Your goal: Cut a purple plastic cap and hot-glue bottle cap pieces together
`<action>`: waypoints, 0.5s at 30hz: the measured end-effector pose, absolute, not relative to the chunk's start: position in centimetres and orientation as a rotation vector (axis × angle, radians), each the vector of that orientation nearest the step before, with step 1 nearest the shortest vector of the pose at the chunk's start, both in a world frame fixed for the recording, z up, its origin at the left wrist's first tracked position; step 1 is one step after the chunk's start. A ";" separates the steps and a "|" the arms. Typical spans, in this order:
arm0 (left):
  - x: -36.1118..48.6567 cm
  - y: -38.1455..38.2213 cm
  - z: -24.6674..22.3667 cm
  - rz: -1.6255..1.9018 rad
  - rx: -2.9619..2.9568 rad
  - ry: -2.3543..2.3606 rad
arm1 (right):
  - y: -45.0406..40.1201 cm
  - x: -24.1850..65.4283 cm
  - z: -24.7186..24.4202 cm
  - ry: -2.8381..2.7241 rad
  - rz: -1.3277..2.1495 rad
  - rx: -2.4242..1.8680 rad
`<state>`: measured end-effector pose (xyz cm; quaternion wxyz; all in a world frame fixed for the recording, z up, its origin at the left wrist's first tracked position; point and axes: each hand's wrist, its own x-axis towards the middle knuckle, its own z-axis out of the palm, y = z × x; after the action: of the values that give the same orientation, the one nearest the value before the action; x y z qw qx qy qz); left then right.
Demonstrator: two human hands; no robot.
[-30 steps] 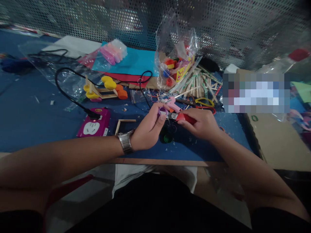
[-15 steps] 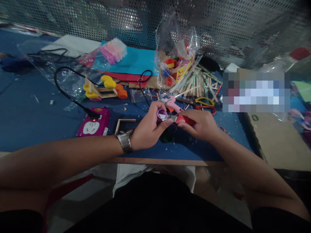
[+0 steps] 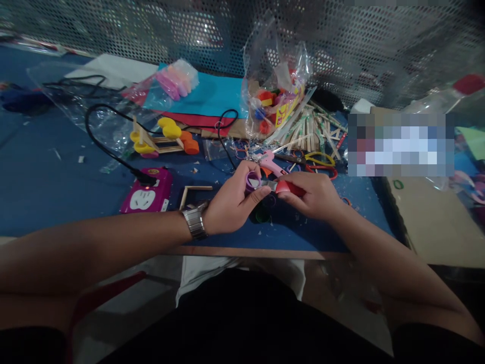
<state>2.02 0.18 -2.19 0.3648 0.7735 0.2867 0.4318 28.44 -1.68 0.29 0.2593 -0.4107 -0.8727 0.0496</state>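
My left hand (image 3: 233, 202), with a metal watch on the wrist, is closed round a small purple plastic cap (image 3: 248, 181), its round hollow side facing up. In my right hand (image 3: 316, 194) is a red-handled utility knife (image 3: 283, 187). Its blade points left and reaches the cap's edge beside my left thumb; whether it cuts into the plastic I cannot tell. A dark green round cap (image 3: 262, 214) lies on the table under my hands, partly in shadow. Just beyond them rests a pink glue gun (image 3: 271, 163).
Left stands a purple power strip (image 3: 162, 184) with a black plug. Near it are an L-shaped stick frame (image 3: 197, 188) and a stick model with yellow and orange caps (image 3: 170, 129). Scissors (image 3: 320, 160), wooden sticks (image 3: 308, 129) and a bag of caps (image 3: 267, 98) lie behind; cardboard (image 3: 428, 217) is right.
Both hands stay in nearly the same place. The purple cap is tilted very slightly differently, with the knife blade still at its edge.
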 end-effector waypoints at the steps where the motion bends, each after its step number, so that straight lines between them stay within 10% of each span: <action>1: 2.0 0.2 -2.1 1.110 1.999 0.734 | -1.7 28.4 0.3 -2.367 0.133 -1.113; 15: 2.6 0.3 -3.1 1.190 1.827 0.744 | -1.7 28.1 0.5 -2.344 0.125 -1.235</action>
<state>2.57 0.32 -3.12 0.4068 0.7245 0.2950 0.4718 28.12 -1.74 0.46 0.2419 -0.4518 -0.8575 0.0457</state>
